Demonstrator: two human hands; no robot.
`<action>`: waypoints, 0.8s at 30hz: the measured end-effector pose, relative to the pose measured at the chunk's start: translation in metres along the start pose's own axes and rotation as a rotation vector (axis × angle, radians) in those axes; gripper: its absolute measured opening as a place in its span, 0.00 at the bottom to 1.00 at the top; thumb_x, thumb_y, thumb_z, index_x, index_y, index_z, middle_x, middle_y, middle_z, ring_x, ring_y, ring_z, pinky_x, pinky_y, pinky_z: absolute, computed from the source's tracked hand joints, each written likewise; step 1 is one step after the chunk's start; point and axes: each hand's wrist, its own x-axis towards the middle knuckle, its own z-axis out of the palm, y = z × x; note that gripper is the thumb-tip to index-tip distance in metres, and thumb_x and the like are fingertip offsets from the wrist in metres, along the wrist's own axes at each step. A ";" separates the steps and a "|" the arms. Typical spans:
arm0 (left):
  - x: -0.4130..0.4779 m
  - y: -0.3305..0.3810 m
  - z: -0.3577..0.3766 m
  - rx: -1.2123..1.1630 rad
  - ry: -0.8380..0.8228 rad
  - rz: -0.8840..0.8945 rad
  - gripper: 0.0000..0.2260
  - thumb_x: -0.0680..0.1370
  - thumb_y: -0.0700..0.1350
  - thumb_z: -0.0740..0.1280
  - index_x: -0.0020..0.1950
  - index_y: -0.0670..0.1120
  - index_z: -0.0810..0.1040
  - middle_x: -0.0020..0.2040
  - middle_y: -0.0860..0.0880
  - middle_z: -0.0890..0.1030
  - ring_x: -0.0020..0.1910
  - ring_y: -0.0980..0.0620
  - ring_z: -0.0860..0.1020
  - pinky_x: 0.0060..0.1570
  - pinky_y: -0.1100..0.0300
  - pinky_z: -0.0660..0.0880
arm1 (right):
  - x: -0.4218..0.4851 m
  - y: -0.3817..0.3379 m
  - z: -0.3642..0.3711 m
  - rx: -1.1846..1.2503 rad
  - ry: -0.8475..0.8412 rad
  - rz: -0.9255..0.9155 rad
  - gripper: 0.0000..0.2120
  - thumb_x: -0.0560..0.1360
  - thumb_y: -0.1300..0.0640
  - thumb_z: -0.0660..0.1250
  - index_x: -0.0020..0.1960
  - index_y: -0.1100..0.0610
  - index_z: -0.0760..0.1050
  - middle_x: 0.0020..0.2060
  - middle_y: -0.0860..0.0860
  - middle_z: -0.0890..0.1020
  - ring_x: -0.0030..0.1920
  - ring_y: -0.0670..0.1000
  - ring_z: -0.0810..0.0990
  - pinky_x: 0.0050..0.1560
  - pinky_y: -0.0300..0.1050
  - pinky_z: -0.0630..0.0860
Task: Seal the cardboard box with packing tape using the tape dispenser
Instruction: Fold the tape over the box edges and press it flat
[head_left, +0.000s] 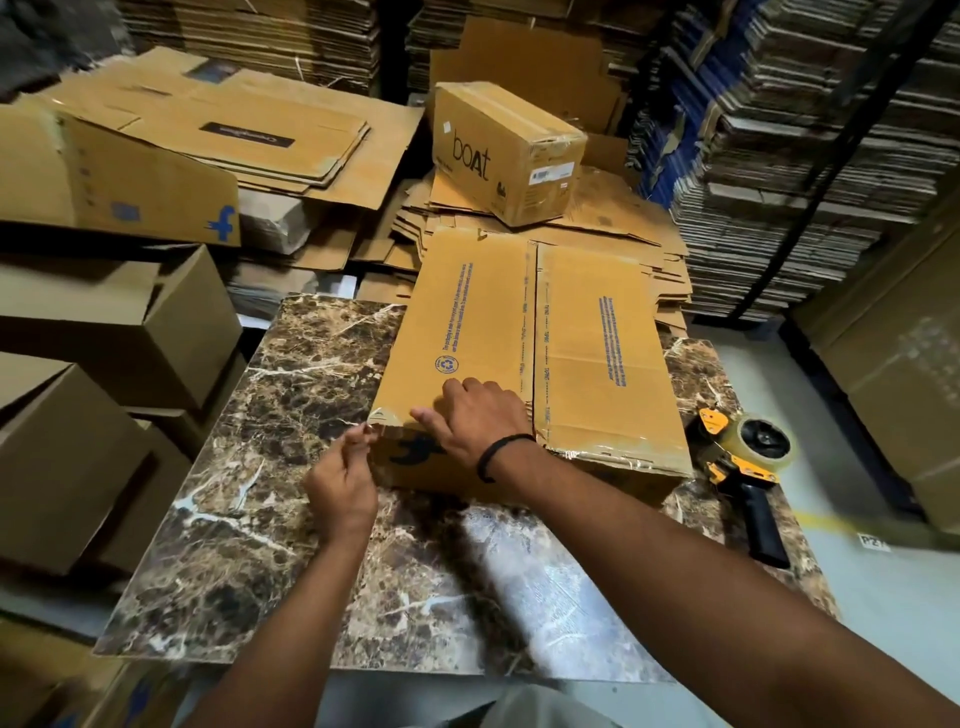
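Cartons stacked at the left stand close against the desk's edge, so there is little room to swing an elbow that way. The bare marble strip beside them gives the left hand its working space. Its thumb and fingertips are drawn together in a pinch on a loose end of clear tape at the near left corner of the cardboard box, probably to pull it taut round the edge. The box lies lengthwise on the desk with its flaps folded down and its far end reaching flattened cardboard behind. The right hand rests on the top flap just beside that corner, fingers spread and fairly flat, thumb stretched toward the edge, holding nothing; I judge it pins the flap so the corner cannot lift. Whether the centre seam is taped I cannot tell. The tape dispenser lies idle at the desk's right edge, handle toward the person, well apart from both hands, with open floor beyond
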 end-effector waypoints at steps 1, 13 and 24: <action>0.006 0.004 0.001 0.010 0.008 -0.013 0.22 0.75 0.62 0.59 0.47 0.44 0.82 0.35 0.48 0.79 0.31 0.52 0.75 0.28 0.62 0.72 | 0.002 -0.004 0.000 -0.011 0.003 0.024 0.32 0.75 0.29 0.44 0.57 0.53 0.70 0.51 0.54 0.78 0.49 0.56 0.76 0.45 0.51 0.74; 0.047 -0.010 -0.012 0.240 -0.240 0.213 0.06 0.75 0.41 0.69 0.49 0.45 0.73 0.45 0.43 0.79 0.35 0.50 0.76 0.27 0.58 0.76 | 0.001 -0.010 0.021 -0.084 0.120 -0.036 0.32 0.72 0.28 0.52 0.53 0.56 0.72 0.51 0.57 0.78 0.50 0.58 0.75 0.46 0.53 0.71; 0.056 0.002 -0.012 0.320 -0.322 0.525 0.13 0.71 0.43 0.73 0.54 0.43 0.79 0.52 0.47 0.79 0.45 0.51 0.76 0.40 0.55 0.77 | -0.003 -0.010 0.022 -0.086 0.138 -0.058 0.30 0.75 0.30 0.48 0.55 0.55 0.70 0.53 0.57 0.76 0.52 0.58 0.73 0.50 0.54 0.71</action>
